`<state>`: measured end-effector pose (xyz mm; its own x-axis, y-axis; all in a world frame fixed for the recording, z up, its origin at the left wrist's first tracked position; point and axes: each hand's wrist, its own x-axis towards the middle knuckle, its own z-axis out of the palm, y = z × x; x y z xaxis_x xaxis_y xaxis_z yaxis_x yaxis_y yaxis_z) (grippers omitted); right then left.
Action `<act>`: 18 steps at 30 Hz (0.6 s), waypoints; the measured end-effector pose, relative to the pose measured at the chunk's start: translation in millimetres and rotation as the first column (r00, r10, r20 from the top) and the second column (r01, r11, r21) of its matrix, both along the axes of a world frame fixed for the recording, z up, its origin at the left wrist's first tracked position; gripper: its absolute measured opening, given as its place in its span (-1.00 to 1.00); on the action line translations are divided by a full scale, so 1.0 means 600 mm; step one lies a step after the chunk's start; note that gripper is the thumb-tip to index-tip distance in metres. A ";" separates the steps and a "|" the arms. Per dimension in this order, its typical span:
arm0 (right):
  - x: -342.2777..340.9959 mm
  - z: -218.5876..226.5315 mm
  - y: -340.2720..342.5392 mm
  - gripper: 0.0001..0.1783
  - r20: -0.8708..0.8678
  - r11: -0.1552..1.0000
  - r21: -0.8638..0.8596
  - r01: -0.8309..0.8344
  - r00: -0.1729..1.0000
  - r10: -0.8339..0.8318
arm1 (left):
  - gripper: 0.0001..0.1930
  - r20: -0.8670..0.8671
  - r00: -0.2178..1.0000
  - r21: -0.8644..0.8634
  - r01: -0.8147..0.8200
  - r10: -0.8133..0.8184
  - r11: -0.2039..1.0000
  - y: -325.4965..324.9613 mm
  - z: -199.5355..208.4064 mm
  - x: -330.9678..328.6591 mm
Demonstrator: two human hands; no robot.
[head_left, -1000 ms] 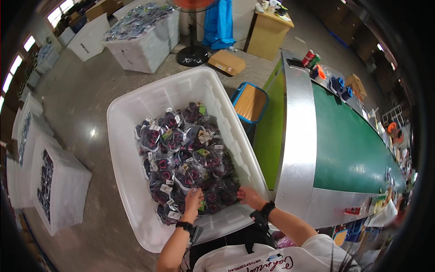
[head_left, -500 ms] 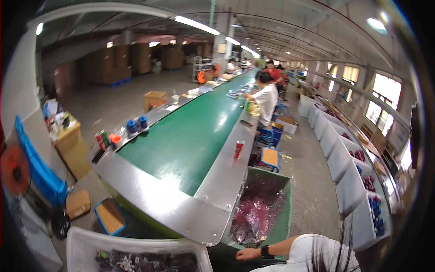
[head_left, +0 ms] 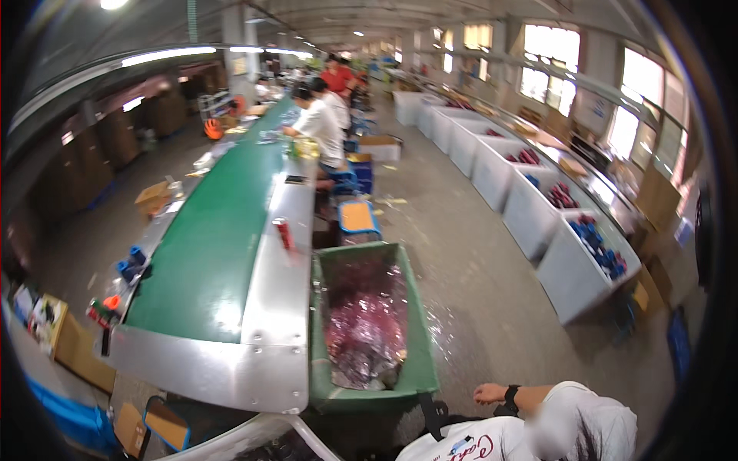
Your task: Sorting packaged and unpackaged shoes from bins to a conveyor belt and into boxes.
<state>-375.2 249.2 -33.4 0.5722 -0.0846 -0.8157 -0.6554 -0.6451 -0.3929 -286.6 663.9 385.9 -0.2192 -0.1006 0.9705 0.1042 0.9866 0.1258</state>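
Observation:
My right hand (head_left: 489, 394), with a black band on its wrist, reaches leftward from a white sleeve at the lower right. Its fingers look curled in, and I see nothing held in them. It hangs over the floor, apart from the green bin (head_left: 427, 346) to its left. Inside that bin lies a heap of reddish-purple clear plastic wrapping (head_left: 365, 326). My left hand does not show. A black strap (head_left: 434, 415) lies against white printed cloth near the bin's lower corner. At the lower edge, a whitish tub (head_left: 231, 442) holds dark items, mostly cut off.
A green conveyor belt (head_left: 204, 253) with a metal rim (head_left: 223, 373) runs away on the left. A red can (head_left: 284, 233) stands on its edge. White bins (head_left: 553, 288) with red and blue items line the right. Co-workers (head_left: 319, 123) work farther along. A stool (head_left: 358, 218) stands behind the green bin.
My view has swung to the right, so the belt and green bin sit farther left and the white bins show more fully. My right hand has moved from beside the green bin's near edge out over the floor.

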 end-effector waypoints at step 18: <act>-0.225 -0.021 -0.363 -0.80 0.219 0.608 0.361 0.707 0.570 -0.792 | -0.61 -0.233 0.952 0.595 0.300 -0.198 0.746 -0.624 0.034 -0.015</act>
<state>-510.0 31.7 -46.0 0.6082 -0.4633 -0.6445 -0.6647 0.1466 -0.7326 -295.7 289.3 406.2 -0.1844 -0.6493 0.7378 0.4027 0.6349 0.6594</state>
